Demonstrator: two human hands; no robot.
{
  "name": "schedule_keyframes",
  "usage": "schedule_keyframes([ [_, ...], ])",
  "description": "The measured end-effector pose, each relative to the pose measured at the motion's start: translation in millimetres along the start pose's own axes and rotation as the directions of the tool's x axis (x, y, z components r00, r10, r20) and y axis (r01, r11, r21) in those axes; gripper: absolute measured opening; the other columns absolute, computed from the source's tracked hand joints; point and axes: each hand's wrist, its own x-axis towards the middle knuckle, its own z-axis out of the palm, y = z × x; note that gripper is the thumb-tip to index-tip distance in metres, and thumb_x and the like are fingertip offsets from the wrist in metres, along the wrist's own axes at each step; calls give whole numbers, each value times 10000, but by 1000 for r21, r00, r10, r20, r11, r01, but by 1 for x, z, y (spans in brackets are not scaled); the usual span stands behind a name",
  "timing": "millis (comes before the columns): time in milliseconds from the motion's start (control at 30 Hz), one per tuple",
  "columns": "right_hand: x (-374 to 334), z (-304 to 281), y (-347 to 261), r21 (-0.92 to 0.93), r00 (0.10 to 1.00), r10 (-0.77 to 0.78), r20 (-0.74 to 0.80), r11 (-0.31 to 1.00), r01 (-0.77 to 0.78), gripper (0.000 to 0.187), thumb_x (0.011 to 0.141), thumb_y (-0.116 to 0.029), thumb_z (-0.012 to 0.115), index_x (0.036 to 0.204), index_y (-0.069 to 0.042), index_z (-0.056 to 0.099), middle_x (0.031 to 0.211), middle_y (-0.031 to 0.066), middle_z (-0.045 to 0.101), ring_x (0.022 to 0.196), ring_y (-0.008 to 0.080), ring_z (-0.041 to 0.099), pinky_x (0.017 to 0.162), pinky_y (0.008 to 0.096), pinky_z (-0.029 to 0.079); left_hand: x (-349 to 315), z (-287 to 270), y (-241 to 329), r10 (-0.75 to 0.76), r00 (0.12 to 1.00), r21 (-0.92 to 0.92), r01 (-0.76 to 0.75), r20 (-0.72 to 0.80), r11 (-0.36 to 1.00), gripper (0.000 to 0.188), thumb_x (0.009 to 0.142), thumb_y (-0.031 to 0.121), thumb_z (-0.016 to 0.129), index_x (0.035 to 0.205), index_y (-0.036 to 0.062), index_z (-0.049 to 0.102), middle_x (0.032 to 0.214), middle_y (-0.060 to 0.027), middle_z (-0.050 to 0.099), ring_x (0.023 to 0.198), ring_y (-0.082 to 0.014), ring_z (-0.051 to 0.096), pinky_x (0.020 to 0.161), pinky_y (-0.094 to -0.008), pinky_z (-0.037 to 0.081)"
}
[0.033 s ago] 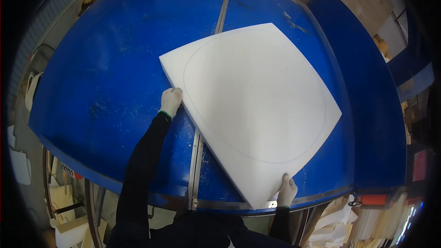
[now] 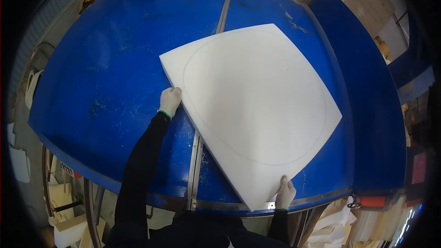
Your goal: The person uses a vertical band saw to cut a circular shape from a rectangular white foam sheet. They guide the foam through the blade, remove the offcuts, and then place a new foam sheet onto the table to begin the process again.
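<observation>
A thick white foam slab lies turned at an angle on the blue table. On its top face runs a faint, large rounded pencil-like outline. My left hand, in a white glove with a green cuff edge, is closed on the slab's left edge. Near the slab's closest corner, my right hand, also gloved in white, grips the lower right edge with the thumb on top. The fingers under the foam are hidden. The corner nearest me reaches the table's front rim.
A metal strip crosses the table and passes under the slab. To the right stands a blue panel, with a brown cardboard box at the far right. Foam offcuts lie below the table's front right.
The slab's near corner has shifted very slightly left and toward me, and my right hand with it. My left hand keeps its hold on the left edge.
</observation>
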Motion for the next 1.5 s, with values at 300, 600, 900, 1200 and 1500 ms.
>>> schedule_keyframes([
  [300, -26, 25, -26, 80, 998, 12, 64, 997, -17, 366, 1015, -245, 623, 1029, 110, 709, 805, 26, 655, 717, 86, 516, 617, 256, 401, 38, -8, -2, 18, 996, -40, -21, -85, 999, 321, 905, 223, 570, 706, -28, 599, 610, -95, 569, 531, -204, 531, 515, -388, 405],
  [600, -24, 29, -13, -69, 994, -17, 108, 997, 24, 408, 1003, -269, 639, 1060, 130, 703, 848, 58, 691, 745, 100, 559, 639, 274, 442, 56, -9, 14, 19, 995, -65, -25, -100, 998, 305, 900, 227, 578, 734, -26, 615, 631, -84, 571, 531, -199, 530, 496, -378, 405],
  [900, -26, 29, -13, -76, 993, 7, 116, 997, 2, 409, 1006, -279, 635, 1047, 121, 710, 816, 55, 678, 719, 95, 543, 619, 273, 428, 71, -15, 4, 80, 989, -7, -81, -126, 997, 332, 889, 241, 584, 724, -46, 618, 640, -113, 581, 558, -216, 530, 532, -402, 399],
  [1200, -23, 31, -20, -107, 996, 3, 89, 994, 6, 420, 1005, -285, 630, 1044, 125, 713, 795, 40, 667, 711, 90, 529, 607, 271, 416, 67, -16, 8, 96, 985, 44, -91, -141, 995, 360, 889, 259, 579, 746, -68, 633, 663, -163, 608, 628, -258, 559, 605, -427, 419],
  [1500, -18, 28, -20, -144, 988, 105, 114, 986, -88, 364, 992, -231, 608, 1086, 111, 691, 1040, 192, 724, 942, 233, 660, 839, 375, 502, 80, -17, -5, 168, 977, 47, -163, -135, 986, 354, 884, 252, 578, 747, -70, 633, 662, -165, 600, 637, -266, 566, 620, -429, 432],
])
